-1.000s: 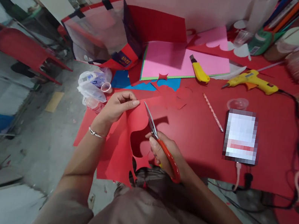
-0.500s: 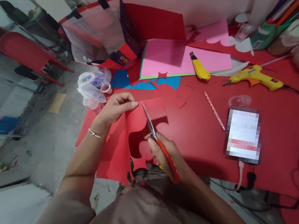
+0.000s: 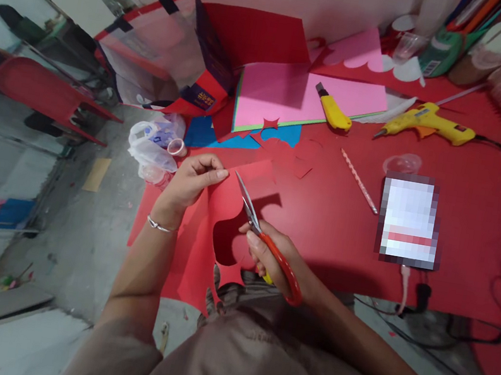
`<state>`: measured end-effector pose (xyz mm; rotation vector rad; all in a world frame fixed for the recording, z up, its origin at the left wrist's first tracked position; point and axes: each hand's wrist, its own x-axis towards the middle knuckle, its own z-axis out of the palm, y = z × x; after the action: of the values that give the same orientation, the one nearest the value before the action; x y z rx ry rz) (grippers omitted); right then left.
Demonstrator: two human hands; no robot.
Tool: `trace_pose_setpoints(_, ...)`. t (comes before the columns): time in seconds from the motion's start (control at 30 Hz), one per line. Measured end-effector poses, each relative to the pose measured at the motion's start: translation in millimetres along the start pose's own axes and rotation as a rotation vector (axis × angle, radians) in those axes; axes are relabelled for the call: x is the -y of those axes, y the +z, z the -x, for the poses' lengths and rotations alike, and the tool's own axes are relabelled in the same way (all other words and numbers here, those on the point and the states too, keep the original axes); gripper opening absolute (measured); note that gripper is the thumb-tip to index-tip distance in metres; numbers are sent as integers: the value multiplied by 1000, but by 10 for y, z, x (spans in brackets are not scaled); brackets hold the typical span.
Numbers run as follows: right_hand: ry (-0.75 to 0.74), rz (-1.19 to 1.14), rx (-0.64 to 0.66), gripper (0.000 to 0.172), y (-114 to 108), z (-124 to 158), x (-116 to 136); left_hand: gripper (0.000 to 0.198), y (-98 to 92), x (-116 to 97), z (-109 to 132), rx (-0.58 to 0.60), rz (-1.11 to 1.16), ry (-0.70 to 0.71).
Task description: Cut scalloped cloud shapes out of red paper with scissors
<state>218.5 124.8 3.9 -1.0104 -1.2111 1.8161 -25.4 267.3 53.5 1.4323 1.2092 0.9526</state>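
A sheet of red paper (image 3: 192, 248) with curved cut-outs along its right side hangs over the near table edge. My left hand (image 3: 194, 181) pinches its upper part between thumb and fingers. In my right hand (image 3: 271, 249) is a pair of scissors (image 3: 285, 267) with red and yellow handles, the fingers closed round them. The blades point up and left along the curved cut edge, their tips just right of my left thumb. Red paper scraps (image 3: 285, 155) lie on the table beyond, beside a blue sheet (image 3: 202, 133).
On the red table (image 3: 321, 225) are a yellow utility knife (image 3: 335, 112) on pink paper (image 3: 270, 95), a glue gun (image 3: 427, 124), a pencil (image 3: 360, 181) and a blurred-out phone (image 3: 408, 220) with a cable. A bag (image 3: 167, 52) stands at the back left, a plastic bag (image 3: 155, 143) below it.
The view has shifted slightly. Both hands keep nearly the same place, still holding the paper and the scissors, and the blades look a little closer together.
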Motion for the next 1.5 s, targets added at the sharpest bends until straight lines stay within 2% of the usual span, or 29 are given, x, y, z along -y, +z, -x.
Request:
trace_pose_setpoints(0.3,-21,-40,20,39,-11,-10,-33,43,37,-37,-11,12,12,-13)
trace_pose_setpoints(0.67,-17,-61,2,43,-23,0,-48,44,46,-4,-23,24,-13,-20)
trace_pose_setpoints(1.5,3,-30,32,41,-56,35,-7,44,46,33,-27,45,-16,-22)
